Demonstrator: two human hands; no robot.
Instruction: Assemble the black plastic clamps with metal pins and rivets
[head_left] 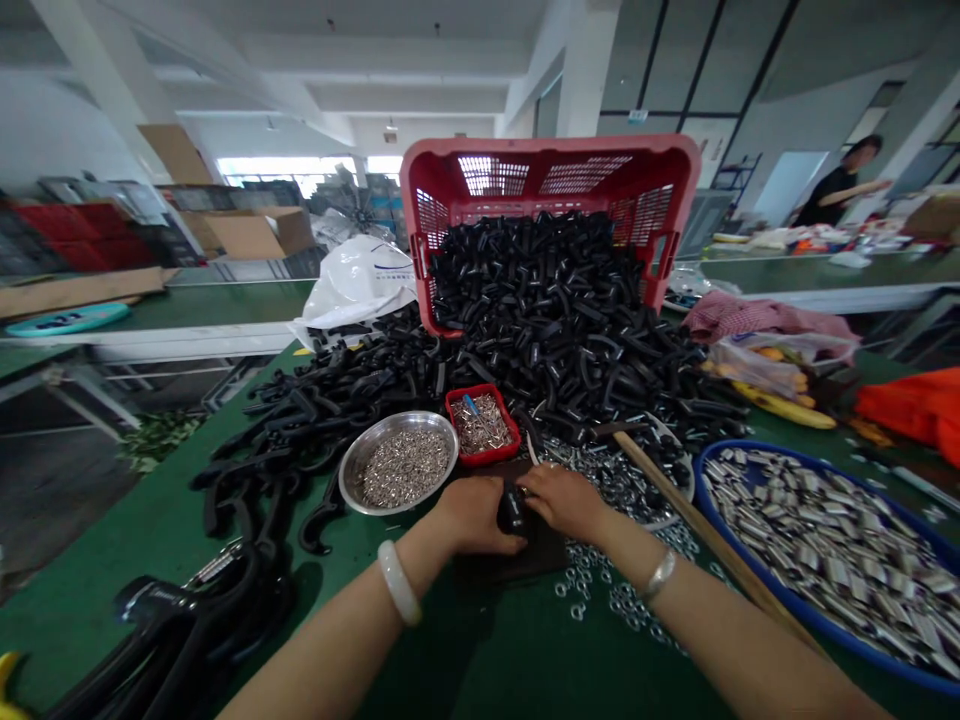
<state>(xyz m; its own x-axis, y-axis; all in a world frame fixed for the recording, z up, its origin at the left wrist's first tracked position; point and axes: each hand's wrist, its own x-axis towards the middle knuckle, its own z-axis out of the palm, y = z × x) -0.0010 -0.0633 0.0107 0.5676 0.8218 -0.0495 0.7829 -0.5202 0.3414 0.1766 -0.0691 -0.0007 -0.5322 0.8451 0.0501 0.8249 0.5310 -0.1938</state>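
Both my hands meet over a small black plastic part (512,508). My left hand (472,515) grips it from the left, and my right hand (562,500) presses on it from the right, hiding much of it. Beneath them lies a dark pad (517,560). Just beyond sit a steel bowl of small metal pieces (397,480) and a red tray of screws (482,425). A heap of black plastic hooks (555,330) spills from a red plastic crate (551,175). Loose metal rings (622,490) lie to the right of my right hand.
A blue tray of metal tubes (825,560) and a wooden stick (712,540) lie to the right on the green workbench (135,560). Larger black hooks (247,500) lie left. A co-worker (836,185) stands at another bench at the far back right.
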